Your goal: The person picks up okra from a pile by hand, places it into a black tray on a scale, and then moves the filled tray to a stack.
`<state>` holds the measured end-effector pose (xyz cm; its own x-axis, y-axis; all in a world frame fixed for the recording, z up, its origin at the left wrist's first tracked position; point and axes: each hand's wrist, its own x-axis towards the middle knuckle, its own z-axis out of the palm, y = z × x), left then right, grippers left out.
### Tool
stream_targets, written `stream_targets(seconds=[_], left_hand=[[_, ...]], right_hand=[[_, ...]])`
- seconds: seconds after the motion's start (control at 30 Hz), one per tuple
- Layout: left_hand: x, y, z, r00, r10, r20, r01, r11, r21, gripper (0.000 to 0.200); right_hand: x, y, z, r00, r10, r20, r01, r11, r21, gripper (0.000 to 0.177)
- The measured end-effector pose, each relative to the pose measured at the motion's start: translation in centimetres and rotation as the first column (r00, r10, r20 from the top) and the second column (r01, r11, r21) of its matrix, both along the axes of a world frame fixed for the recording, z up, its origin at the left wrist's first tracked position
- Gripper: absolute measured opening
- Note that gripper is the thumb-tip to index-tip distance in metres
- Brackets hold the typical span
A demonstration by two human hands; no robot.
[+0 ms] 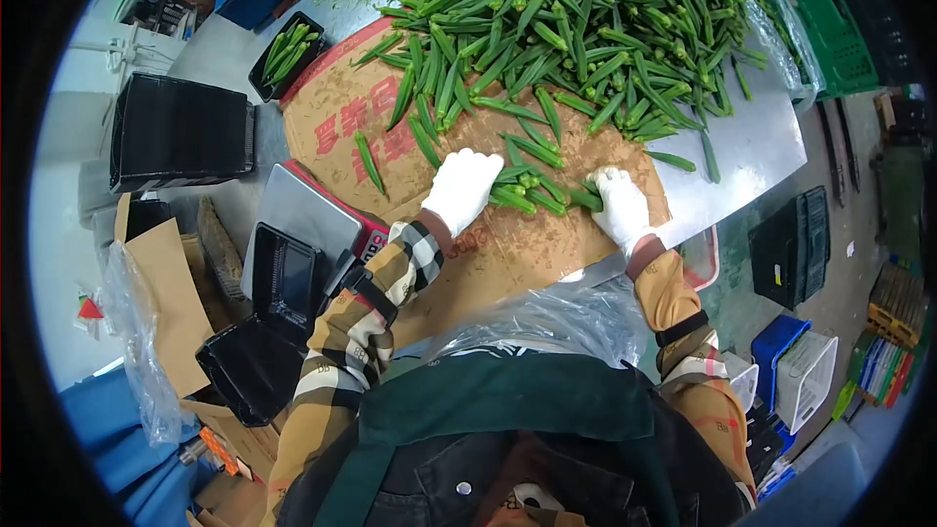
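Holding small okra bunch (527,195) in curled fingers of gloved left hand (463,191); pinching one pod (586,199) between fingers of gloved right hand (621,207). Over cardboard (468,283) on metal surface (752,161), just nearer than big okra heap (586,29).

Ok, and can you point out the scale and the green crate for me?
scale (310,207): head view, on its metal top
green crate (828,24): head view, on its side wall

White gloves, plaid sleeves (392,278), dark green apron (508,398).
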<state>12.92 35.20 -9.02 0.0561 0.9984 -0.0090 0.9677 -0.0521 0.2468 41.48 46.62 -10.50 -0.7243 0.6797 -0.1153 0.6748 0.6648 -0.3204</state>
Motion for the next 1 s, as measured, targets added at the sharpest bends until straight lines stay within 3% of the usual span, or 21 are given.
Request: stream_targets(seconds=[0.07, 0.1, 0.17, 0.2, 0.23, 0.27, 0.3, 0.33, 0.37, 0.43, 0.47, 0.53, 0.6, 0.63, 0.7, 0.77, 0.8, 0.83, 0.87, 0.97, 1.0], left_hand=[[-0.1, -1.3, 0.0, 0.989, 0.123, 0.077, -0.117, 0.99, -0.077, 0.02], [0.1, -2.0, 0.5, 0.959, 0.239, 0.151, -0.207, 0.958, -0.2, 0.021], [0.4, -3.4, 2.3, 0.844, 0.479, 0.243, -0.337, 0.825, -0.454, 0.026], [0.3, -3.9, 3.4, 0.729, 0.561, 0.391, -0.31, 0.781, -0.542, 0.038], [0.2, -4.8, 2.9, 0.694, 0.539, 0.477, -0.248, 0.801, -0.545, 0.041], [0.1, -5.6, 1.8, 0.651, 0.513, 0.559, -0.187, 0.822, -0.537, 0.043], [0.2, -6.3, 1.3, 0.599, 0.484, 0.638, -0.127, 0.844, -0.521, 0.045], [0.8, -6.7, 2.2, 0.582, 0.484, 0.653, -0.137, 0.85, -0.508, 0.047], [1.4, -7.0, 3.2, 0.648, 0.475, 0.596, -0.156, 0.848, -0.506, 0.043], [2.1, -7.0, 5.7, 0.85, 0.448, 0.277, -0.213, 0.773, -0.598, 0.039], [1.8, -7.3, 5.4, 0.91, 0.345, 0.228, -0.184, 0.832, -0.524, 0.038], [1.1, -8.0, 4.9, 0.985, 0.144, 0.095, -0.098, 0.922, -0.375, 0.034], [0.9, -8.6, 5.2, 0.97, 0.161, 0.183, -0.094, 0.939, -0.331, 0.03], [0.8, -8.6, 5.7, 0.96, 0.164, 0.227, -0.09, 0.947, -0.307, 0.029], [0.8, -8.5, 6.6, 0.755, 0.338, 0.561, -0.142, 0.921, -0.363, 0.031], [1.2, -8.5, 6.1, 0.445, 0.417, 0.792, -0.139, 0.906, -0.399, 0.037], [1.7, -8.1, 5.5, 0.276, 0.414, 0.867, -0.126, 0.91, -0.394, 0.041], [2.0, -7.8, 5.0, 0.097, 0.395, 0.914, -0.116, 0.916, -0.384, 0.046], [2.0, -7.7, 4.7, 0.059, 0.502, 0.863, 0.006, 0.864, -0.503, 0.082], [3.8, -8.2, 4.3, -0.01, 0.365, 0.931, -0.116, 0.924, -0.364, 0.085], [3.8, -8.3, 4.5, -0.132, 0.361, 0.923, -0.149, 0.913, -0.379, 0.095]], right_hand=[[1.5, -0.5, -0.3, 0.987, -0.155, 0.044, 0.158, 0.985, -0.065, 0.047], [1.8, -0.8, -0.1, 0.971, -0.231, 0.068, 0.236, 0.967, -0.097, 0.047], [1.0, -1.0, 2.4, 0.932, -0.359, -0.055, 0.34, 0.916, -0.215, 0.047], [0.0, -1.3, 3.6, 0.907, -0.413, -0.079, 0.378, 0.884, -0.275, 0.046], [-1.0, -1.8, 4.3, 0.879, -0.467, -0.099, 0.413, 0.847, -0.333, 0.046], [-2.1, -2.4, 4.4, 0.881, -0.417, -0.225, 0.351, 0.893, -0.281, 0.046], [-3.6, -2.9, 4.2, 0.886, -0.432, -0.168, 0.363, 0.872, -0.329, 0.048], [-4.7, -3.5, 3.1, 0.92, -0.349, -0.18, 0.299, 0.92, -0.256, 0.051], [-5.7, -4.1, 1.9, 0.947, -0.263, -0.185, 0.23, 0.956, -0.181, 0.055], [-7.7, -5.5, 1.8, 0.994, -0.112, 0.0, 0.112, 0.994, 0.017, 0.062], [-8.3, -5.5, 2.0, 0.988, -0.116, 0.103, 0.116, 0.993, 0.007, 0.067], [-7.9, -5.2, 1.5, 0.988, -0.142, 0.058, 0.143, 0.989, -0.021, 0.065], [-7.1, -4.5, 1.1, 0.978, -0.202, 0.057, 0.206, 0.975, -0.084, 0.06], [-6.4, -4.5, 1.2, 0.961, -0.263, -0.082, 0.252, 0.96, -0.125, 0.052], [-4.7, -4.0, 1.7, 0.9, -0.377, -0.221, 0.23, 0.839, -0.494, 0.037], [-3.9, -4.3, 2.0, 0.807, -0.561, -0.186, 0.116, 0.459, -0.881, 0.031], [-3.7, -4.5, 2.2, 0.763, -0.634, -0.127, 0.018, 0.217, -0.976, 0.028], [-3.8, -5.1, 2.4, 0.734, -0.664, -0.143, -0.021, 0.188, -0.982, 0.027], [-4.3, -6.0, 2.4, 0.706, -0.691, -0.159, -0.062, 0.162, -0.985, 0.027], [-6.4, -7.8, 4.6, 0.643, -0.739, -0.203, -0.185, 0.108, -0.977, 0.03], [-7.2, -8.4, 4.5, 0.611, -0.762, -0.216, -0.216, 0.102, -0.971, 0.034]])
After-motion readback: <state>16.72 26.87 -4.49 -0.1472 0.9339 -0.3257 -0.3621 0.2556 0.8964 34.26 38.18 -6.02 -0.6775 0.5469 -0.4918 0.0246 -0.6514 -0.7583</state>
